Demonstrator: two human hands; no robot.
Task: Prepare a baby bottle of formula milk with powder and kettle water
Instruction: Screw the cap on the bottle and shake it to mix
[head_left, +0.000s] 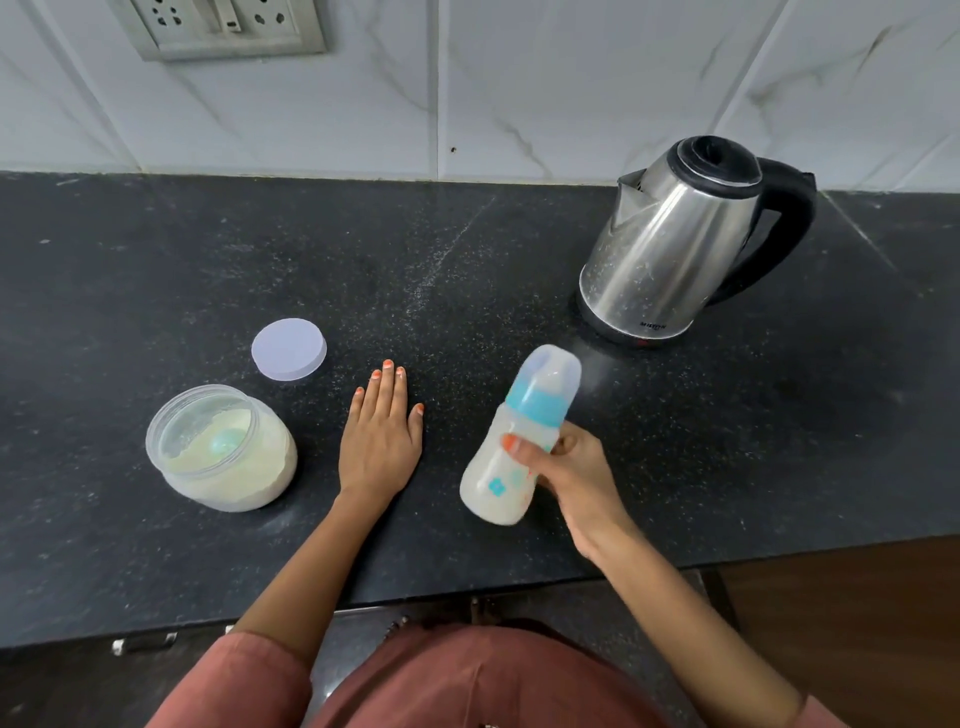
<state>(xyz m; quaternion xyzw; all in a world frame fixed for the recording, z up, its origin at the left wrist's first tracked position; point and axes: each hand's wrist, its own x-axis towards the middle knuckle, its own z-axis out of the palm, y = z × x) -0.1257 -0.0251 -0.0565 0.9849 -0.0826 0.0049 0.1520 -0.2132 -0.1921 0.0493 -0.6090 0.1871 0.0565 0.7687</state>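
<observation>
White, milky bottle (519, 441) held in the right hand (566, 478) over the black counter (156, 270), near its front edge.
Fingers and thumb wrap the bottle's lower body; it is capped, blurred, and tilts with its top toward the kettle. The left hand (382, 441) lies flat, palm down with fingers straight, between the bottle and an open jar (223, 452) of powder holding a pale green scoop (227, 442). The lid (289, 351) lies just behind the jar. The steel kettle (675, 244) stands at the back right, near the wall.

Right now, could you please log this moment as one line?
right hand: grips capped bottle, tilted | left hand: flat on counter | powder jar: open
</observation>
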